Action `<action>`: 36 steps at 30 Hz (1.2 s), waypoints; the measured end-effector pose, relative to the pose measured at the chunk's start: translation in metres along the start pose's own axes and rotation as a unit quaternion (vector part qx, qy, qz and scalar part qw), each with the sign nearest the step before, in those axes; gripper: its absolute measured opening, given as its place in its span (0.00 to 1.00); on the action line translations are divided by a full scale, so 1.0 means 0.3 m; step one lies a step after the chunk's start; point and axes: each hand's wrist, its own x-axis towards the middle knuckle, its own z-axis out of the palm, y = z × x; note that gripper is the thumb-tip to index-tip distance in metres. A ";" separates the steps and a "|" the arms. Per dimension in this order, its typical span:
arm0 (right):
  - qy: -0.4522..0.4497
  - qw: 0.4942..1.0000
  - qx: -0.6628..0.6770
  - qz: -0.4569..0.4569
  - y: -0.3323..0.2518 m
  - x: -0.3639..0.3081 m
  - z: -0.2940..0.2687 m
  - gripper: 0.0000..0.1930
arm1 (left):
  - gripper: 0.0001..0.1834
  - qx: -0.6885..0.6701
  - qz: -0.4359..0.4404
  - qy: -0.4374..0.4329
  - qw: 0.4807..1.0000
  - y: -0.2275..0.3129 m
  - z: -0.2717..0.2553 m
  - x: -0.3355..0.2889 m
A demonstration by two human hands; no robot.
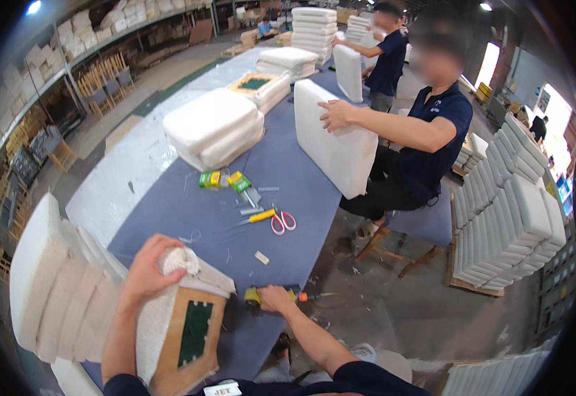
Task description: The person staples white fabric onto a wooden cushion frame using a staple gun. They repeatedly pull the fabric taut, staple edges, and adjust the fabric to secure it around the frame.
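My left hand (148,269) is closed on a bunched fold of white fabric (183,261) at the upper corner of a seat cushion (158,329). The cushion stands tilted near the table's front edge. Its underside faces right, with a wooden frame around a dark green mesh panel (194,333). To the right, my right hand (277,299) is wrapped round a yellow-green staple gun (253,295) with an orange fitting at its rear, at the table's right edge. A small pale block (261,257) lies just beyond it.
Red-handled scissors (283,223), a yellow-handled tool (261,215), grey staple strips (250,199) and green-yellow boxes (238,181) lie on the blue table (169,218). Cushions (212,125) are stacked behind and at left (57,284). Across the table, a person (433,125) holds a white cushion (331,138).
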 end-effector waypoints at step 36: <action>0.224 0.854 0.383 -0.273 -0.644 -0.299 -0.437 0.13 | 0.36 0.139 -0.231 0.058 0.961 -0.078 0.062 -0.254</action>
